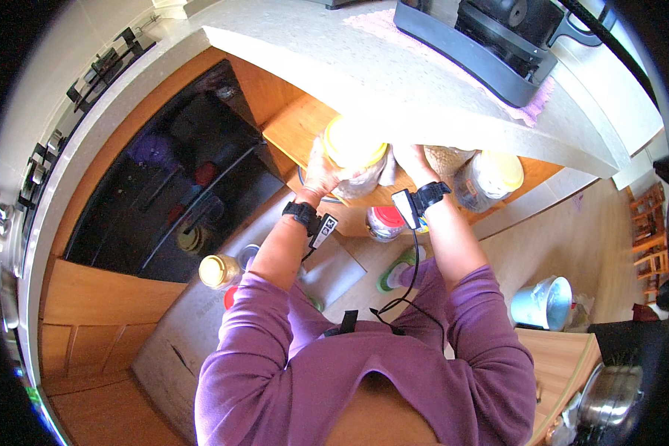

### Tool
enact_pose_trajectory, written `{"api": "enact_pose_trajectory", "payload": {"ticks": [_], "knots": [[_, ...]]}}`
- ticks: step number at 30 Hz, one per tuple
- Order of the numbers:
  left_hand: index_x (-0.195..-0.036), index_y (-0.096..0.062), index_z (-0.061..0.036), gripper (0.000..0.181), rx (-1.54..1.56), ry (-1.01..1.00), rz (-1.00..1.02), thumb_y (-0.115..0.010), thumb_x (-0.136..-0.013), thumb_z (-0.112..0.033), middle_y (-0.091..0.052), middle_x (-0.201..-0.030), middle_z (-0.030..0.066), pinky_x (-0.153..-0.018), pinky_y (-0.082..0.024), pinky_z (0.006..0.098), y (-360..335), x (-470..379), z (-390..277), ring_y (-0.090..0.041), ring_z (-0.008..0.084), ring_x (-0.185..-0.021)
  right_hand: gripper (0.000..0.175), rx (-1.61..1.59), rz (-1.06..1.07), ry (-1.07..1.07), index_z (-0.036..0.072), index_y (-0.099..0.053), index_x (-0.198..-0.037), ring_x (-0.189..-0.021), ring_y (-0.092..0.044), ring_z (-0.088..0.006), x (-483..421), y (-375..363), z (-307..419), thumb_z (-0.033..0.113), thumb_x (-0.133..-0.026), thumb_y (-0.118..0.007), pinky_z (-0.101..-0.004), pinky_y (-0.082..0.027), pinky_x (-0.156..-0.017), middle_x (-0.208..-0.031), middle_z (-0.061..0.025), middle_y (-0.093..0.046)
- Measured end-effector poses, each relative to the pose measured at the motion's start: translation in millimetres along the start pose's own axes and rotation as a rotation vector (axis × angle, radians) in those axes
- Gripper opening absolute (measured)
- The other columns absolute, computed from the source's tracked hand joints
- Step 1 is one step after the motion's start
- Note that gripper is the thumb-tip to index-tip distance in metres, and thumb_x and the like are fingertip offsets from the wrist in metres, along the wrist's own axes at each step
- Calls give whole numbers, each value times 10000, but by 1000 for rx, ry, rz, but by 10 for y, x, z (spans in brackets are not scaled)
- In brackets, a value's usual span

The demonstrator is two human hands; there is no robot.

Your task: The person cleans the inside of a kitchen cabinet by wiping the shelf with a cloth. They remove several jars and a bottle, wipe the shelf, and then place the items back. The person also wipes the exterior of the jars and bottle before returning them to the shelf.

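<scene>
My left hand [322, 171] lies against the side of a clear jar with a yellow lid [352, 146] on a wooden cabinet shelf [292, 127]; the lid is washed out by glare. My right hand [414, 161] reaches in under the countertop edge, its fingers lost in the glare beside a pale cloth [389, 170]. Just right of it stand a jar of light beans or grains [445, 160] and a clear jar with a pale yellow lid [488, 178]. Below the shelf is a jar with a red lid [387, 217].
A yellow-lidded jar [220, 272] and a red lid [231, 298] are on the floor left of my legs. The stone countertop [290, 56] overhangs the shelf and bears a black appliance [479, 44]. A blue bin [542, 304] stands at the right, a dark glass-fronted appliance [167, 167] at the left.
</scene>
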State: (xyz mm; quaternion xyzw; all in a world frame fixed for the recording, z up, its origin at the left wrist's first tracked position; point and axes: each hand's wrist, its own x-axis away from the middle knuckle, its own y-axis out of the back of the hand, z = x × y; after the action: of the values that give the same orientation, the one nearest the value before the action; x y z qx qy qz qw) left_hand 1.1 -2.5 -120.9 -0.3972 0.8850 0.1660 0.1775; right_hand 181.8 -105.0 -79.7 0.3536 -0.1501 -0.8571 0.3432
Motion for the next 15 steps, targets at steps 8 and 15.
{"api": "enact_pose_trajectory", "payload": {"ticks": [8, 15], "knots": [[-1315, -272, -35, 1121, -128, 5, -26, -920, -432, -272, -429, -1266, 109, -1050, -334, 357, -13, 5, -38, -415, 228, -1198, 207, 173, -281, 258, -28, -567, -1008, -851, -554, -391, 380, -76, 400, 64, -835, -504, -450, -444, -766, -932, -227, -590], [-1307, -281, -34, 1106, -141, 4, -18, -913, -438, -295, -436, -1253, 108, -1040, -344, 356, -7, -7, -44, -425, 229, -1188, 134, 167, -162, 436, 13, -572, -961, -892, -554, -339, 818, -33, 762, 58, -840, -536, -419, -424, -790, -917, -174, -599]]}}
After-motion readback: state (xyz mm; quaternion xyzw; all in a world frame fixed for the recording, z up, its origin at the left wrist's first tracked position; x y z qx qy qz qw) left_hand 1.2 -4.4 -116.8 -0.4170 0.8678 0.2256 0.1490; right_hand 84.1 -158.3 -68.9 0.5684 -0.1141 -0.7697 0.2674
